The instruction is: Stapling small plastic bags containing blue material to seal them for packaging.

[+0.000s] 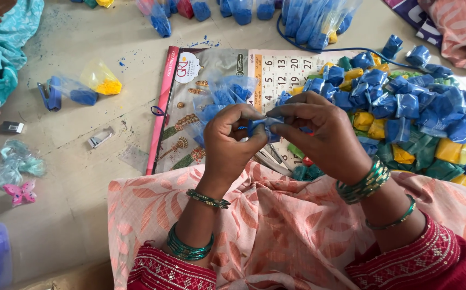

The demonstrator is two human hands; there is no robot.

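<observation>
Over our lap, above the pink leaf-print cloth point(276, 231), we hold a small blue packet point(258, 127) between both hands. Our left hand point(230, 142) is curled nearly closed, its fingertips pinching the packet's left end; our right hand point(321, 134) is likewise closed, thumb and forefinger nipping the right end, so the packet hangs in the air between them. It looks light and soft, thin plastic film around loose powder, slippery and easy to burst, so we judge the folded ends are the place to grip, not the filled middle. Just beyond the hands a calendar point(276, 70) lies on the floor, with loose blue pouches point(227, 94) on it. Along its right edge spreads a heap of finished packets point(421, 123), blue, yellow and green. Farther left on the floor sit a blue stapler point(50, 96) and a yellow powder bag point(101, 79); more filled bags point(308, 19) lie at the far edge.
</observation>
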